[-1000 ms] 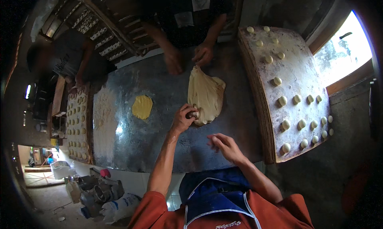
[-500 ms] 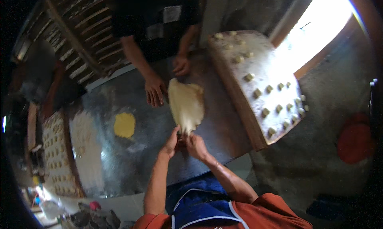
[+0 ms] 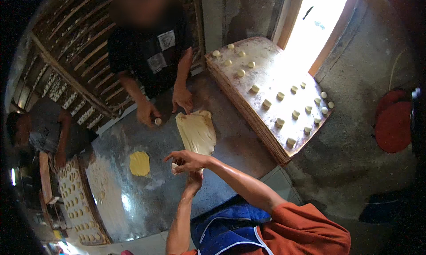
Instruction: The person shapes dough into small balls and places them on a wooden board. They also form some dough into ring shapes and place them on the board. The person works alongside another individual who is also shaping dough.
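Sheet of pale dough (image 3: 196, 131), rolled thin and oblong, lying flat on the shiny metal table (image 3: 146, 201). Right hand (image 3: 185, 161), fingers spread, pinches a small dough piece (image 3: 175, 166) at the sheet's near end; left hand (image 3: 195, 180) sits beneath it, its grip hidden. Yellow dough patch (image 3: 139, 163) nearby. Co-worker's shirt carries a pale rectangular label (image 3: 167, 39).

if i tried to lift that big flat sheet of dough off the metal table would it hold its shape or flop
The dough sheet would probably flop: it lies thin and flat on the metal table, with a wavy edge. It may well stretch or tear under its own weight, being wide for its thickness. The table's sheen hints at oil, so it might slide rather than stick.
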The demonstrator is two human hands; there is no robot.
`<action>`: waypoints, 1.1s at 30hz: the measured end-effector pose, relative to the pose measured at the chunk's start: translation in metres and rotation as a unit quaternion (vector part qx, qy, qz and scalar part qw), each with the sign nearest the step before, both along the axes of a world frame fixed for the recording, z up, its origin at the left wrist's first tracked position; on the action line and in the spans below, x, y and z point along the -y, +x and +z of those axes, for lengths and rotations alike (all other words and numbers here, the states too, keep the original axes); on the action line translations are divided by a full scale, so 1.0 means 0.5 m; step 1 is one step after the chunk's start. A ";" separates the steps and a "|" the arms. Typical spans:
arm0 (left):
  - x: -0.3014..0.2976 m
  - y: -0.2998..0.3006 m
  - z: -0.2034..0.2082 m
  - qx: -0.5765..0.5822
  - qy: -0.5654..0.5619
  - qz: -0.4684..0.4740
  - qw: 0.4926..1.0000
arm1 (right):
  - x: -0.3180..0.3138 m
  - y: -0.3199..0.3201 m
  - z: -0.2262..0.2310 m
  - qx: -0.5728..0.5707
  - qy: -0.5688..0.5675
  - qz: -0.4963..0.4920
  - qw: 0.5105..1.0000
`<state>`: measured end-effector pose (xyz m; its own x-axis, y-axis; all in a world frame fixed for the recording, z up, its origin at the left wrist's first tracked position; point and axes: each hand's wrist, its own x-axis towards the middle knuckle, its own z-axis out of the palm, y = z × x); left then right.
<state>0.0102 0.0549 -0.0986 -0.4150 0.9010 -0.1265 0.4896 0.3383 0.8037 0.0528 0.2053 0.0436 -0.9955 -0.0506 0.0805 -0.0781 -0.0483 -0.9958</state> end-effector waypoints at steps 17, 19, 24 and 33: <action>-0.011 0.107 0.301 -0.018 0.044 0.122 0.991 | -0.027 0.219 -0.125 -0.035 0.412 -0.397 0.819; -0.047 0.102 0.272 -0.056 0.063 0.107 0.991 | -0.003 0.253 -0.148 0.050 0.418 -0.316 0.850; 0.118 0.151 0.187 -0.125 0.066 0.228 0.963 | 0.007 0.425 0.096 0.207 0.089 -0.059 0.972; 0.005 0.080 0.010 -0.228 0.053 0.307 0.922 | -0.074 0.288 -0.200 0.144 0.518 -0.438 0.720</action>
